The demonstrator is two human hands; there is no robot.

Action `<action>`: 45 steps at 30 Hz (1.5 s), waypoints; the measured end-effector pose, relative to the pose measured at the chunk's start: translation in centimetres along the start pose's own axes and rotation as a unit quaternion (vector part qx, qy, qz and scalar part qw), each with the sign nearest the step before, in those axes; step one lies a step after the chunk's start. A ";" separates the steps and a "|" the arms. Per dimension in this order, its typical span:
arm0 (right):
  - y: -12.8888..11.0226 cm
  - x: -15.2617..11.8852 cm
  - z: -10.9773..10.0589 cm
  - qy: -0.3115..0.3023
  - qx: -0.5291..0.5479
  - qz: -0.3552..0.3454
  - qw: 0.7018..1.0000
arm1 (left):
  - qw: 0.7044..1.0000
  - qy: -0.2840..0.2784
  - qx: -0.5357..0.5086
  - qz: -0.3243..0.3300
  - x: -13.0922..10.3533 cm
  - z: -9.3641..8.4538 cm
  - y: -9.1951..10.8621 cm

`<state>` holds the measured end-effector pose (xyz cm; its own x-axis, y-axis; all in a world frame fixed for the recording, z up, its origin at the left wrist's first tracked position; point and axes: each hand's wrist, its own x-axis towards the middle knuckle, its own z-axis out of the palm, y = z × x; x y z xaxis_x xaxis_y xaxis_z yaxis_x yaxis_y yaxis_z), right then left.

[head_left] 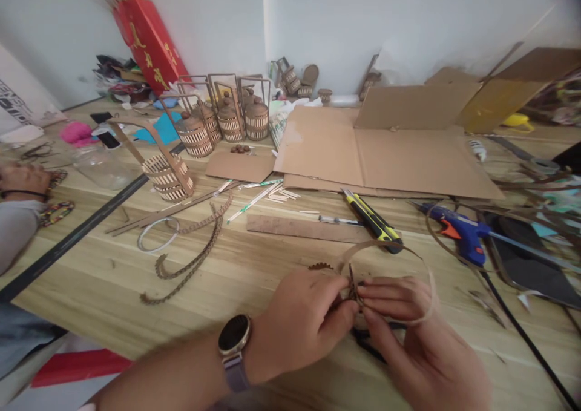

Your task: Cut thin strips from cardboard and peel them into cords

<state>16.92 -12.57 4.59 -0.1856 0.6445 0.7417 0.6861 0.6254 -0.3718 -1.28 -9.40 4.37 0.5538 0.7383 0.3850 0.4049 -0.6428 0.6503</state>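
Note:
My left hand, with a watch on its wrist, is closed in a pinch at the front of the wooden table. My right hand is closed too, its fingertips meeting the left ones. Between them is a dark brown braided strip, mostly hidden by the fingers. A thin light brown strip loops up and around my right hand; where its ends go is hidden. Beneath the hands lies a black object, largely covered. A yellow and black utility knife lies just beyond them.
A blue glue gun lies to the right. Cardboard covers the back middle. Small lidded baskets and a handled basket stand left. Braided strips and a white ring lie left. Another person's hand rests far left.

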 end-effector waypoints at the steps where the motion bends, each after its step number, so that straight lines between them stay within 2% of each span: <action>1: 0.1 -0.1 0.0 0.000 -0.001 -0.004 1.000 | 1.000 0.001 0.000 -0.005 0.0 -0.1 0.1; 5: 0.0 -0.3 0.0 -0.008 -0.006 -0.014 1.000 | 1.000 0.022 -0.007 -0.001 0.0 -0.1 0.2; 10: -0.1 -0.4 0.2 -0.021 -0.025 -0.024 0.999 | 0.997 0.061 -0.022 -0.031 -0.1 0.3 0.3; 16: -0.1 -0.3 0.2 -0.045 -0.046 -0.025 0.998 | 0.996 0.078 -0.020 -0.035 0.0 0.3 0.2; 25: -0.1 -0.1 -0.2 -0.007 -0.019 -0.014 1.000 | 0.996 0.046 -0.069 -0.044 0.0 0.0 0.4; 30: -0.3 -0.1 0.0 -0.017 -0.055 -0.018 0.998 | 0.994 0.041 -0.086 -0.053 0.1 -0.2 0.5; 35: -0.3 -0.3 0.3 -0.032 -0.048 0.012 0.998 | 0.993 0.038 -0.104 -0.043 0.3 -0.4 0.3; 39: -0.3 -0.5 0.4 -0.052 -0.036 0.047 0.997 | 0.982 0.009 -0.164 -0.098 0.5 -0.7 0.3; 42: -0.2 -0.3 0.2 -0.065 -0.030 0.062 0.996 | 0.948 -0.027 -0.266 -0.174 0.7 -0.7 0.1; 45: 0.6 0.3 -1.1 -0.113 -0.023 0.064 0.991 | 0.914 -0.016 -0.324 -0.245 1.1 -0.7 -0.5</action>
<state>17.99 -12.47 5.24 -0.2445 0.8024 0.5443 0.7446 0.5150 -0.4247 -1.40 -8.08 4.97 0.4465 0.8922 -0.0682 0.0989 0.0265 0.9947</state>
